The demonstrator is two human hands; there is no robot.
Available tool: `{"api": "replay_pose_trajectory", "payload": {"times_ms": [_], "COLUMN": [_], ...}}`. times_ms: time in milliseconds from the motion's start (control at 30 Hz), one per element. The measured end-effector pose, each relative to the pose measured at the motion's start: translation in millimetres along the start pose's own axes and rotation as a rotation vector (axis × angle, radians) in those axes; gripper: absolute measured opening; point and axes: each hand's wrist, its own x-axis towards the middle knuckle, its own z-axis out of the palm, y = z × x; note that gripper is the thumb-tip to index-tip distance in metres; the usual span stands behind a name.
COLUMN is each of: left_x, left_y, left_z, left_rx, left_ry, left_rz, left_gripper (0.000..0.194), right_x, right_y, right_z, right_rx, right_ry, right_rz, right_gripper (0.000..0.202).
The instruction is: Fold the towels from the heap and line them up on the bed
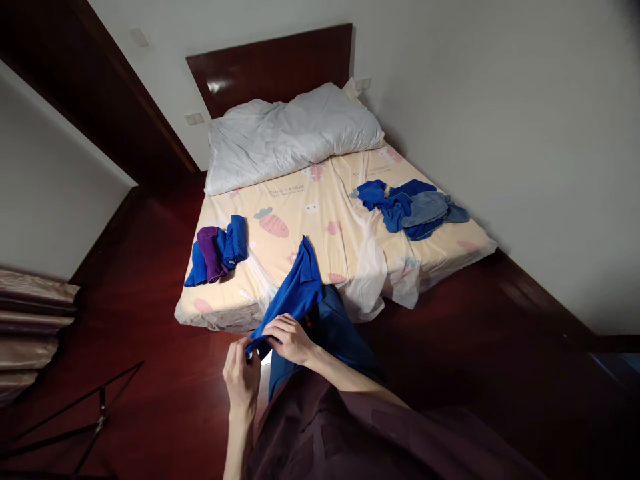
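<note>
A bright blue cloth (295,291), towel-like, is stretched between my hands and the front edge of the bed; its pointed far end lies on the mattress. My left hand (241,375) pinches the near end, where a small white spot, perhaps a label, shows by the thumb. Close beside it on the right, my right hand (289,339) grips the cloth's edge with curled fingers. Rolled or folded blue and purple cloths (213,253) sit at the bed's left front. On the right side lies a loose heap of blue and grey-blue cloths (415,208).
The bed (320,230) has a cream sheet with carrot and rabbit prints, and sheer white fabric hangs over its front. A grey-white quilt or pillow (295,137) lies by the dark headboard (280,67). Black stand legs (100,420) and a curtain (35,333) are on the left.
</note>
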Motion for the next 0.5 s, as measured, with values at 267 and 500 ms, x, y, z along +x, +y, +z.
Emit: {"api": "replay_pose_trajectory", "payload": {"times_ms": [267, 500], "left_x": [31, 37], "left_y": [-3, -22], "left_z": [-71.4, -126.2], "left_rx": [0.041, 0.016], "left_ry": [0.171, 0.005], "left_rz": [-0.130, -0.291], "left_gripper": [0.026, 0.025], "right_x": [-29, -70], "right_y": [55, 106], "right_z": [32, 32], "right_rx": [0.085, 0.031], "right_ry": [-0.074, -0.196], "right_rz": [0.163, 0.444], "right_gripper": [0.032, 0.039]}}
